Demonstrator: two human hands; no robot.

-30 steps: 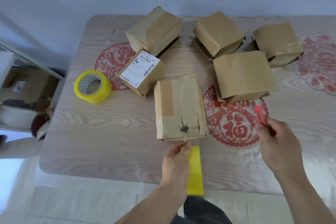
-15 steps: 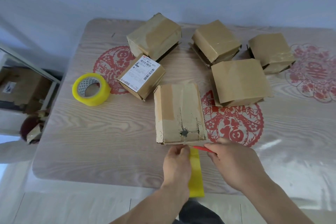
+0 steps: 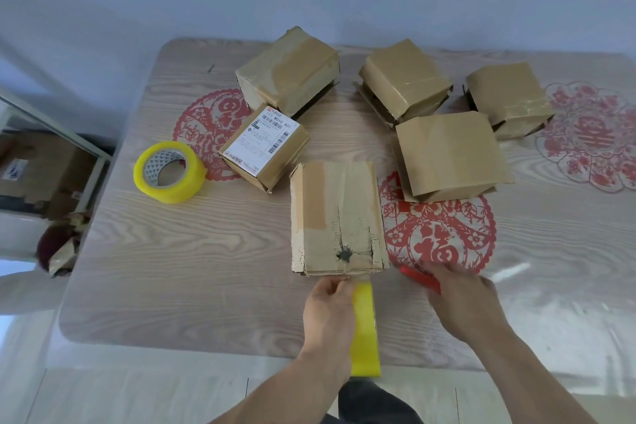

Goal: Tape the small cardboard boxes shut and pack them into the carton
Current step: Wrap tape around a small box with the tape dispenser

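Note:
A worn small cardboard box point(image 3: 335, 217) lies at the near middle of the table. My left hand point(image 3: 328, 306) holds a yellow tape roll point(image 3: 365, 327) on edge just below the box's near side, with a strip of tape running up to that side. My right hand point(image 3: 461, 299) is to the right of the box, gripping a red cutter point(image 3: 418, 277) whose tip points left toward the box's near corner. Several other small boxes stand farther back: a labelled box point(image 3: 265, 148), a taped box point(image 3: 289, 74), another two at the back point(image 3: 404, 77) point(image 3: 509, 96) and one in front of them point(image 3: 447, 157).
A second yellow tape roll point(image 3: 168, 171) lies flat at the left of the wooden table point(image 3: 192, 251), which carries red paper-cut decorations point(image 3: 437, 241). Left of the table a shelf holds a brown carton point(image 3: 38, 165). The wall runs behind the table.
My right hand came from the right with the red cutter to the box's near edge beside the tape, then drew back a little to the right. My left hand kept its hold on the tape roll.

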